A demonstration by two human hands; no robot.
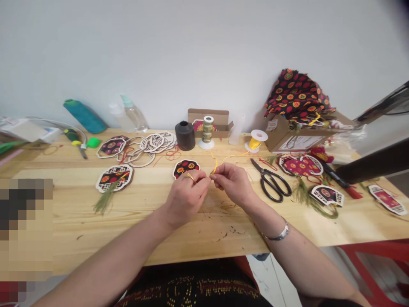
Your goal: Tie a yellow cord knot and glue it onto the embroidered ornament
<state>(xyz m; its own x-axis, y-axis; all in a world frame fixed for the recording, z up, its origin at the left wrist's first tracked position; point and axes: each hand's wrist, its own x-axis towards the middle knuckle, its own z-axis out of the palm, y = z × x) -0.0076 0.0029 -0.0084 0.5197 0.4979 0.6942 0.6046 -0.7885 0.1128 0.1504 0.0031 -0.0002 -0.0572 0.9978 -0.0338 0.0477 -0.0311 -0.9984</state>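
Observation:
My left hand [188, 196] and my right hand [232, 182] meet fingertip to fingertip above the middle of the wooden table [153, 234]. Both are closed in a pinch on a thin yellow cord [215, 164]. A strand of it runs right to a white spool of yellow cord [255, 140]. Just behind my left hand lies a black and red patterned piece with a pale edge [186, 167], partly hidden by the fingers. Black-handled scissors [275, 183] rest to the right of my right hand.
Behind stand a black cone [185, 135], a green thread spool [208, 130] and a small cardboard box [207, 115]. Tasselled ornaments [114, 178] and pale frames [159, 141] lie left. At right are a carton [287, 138] with patterned cloth [297, 96], more ornaments [327, 196] and a black pole [373, 157].

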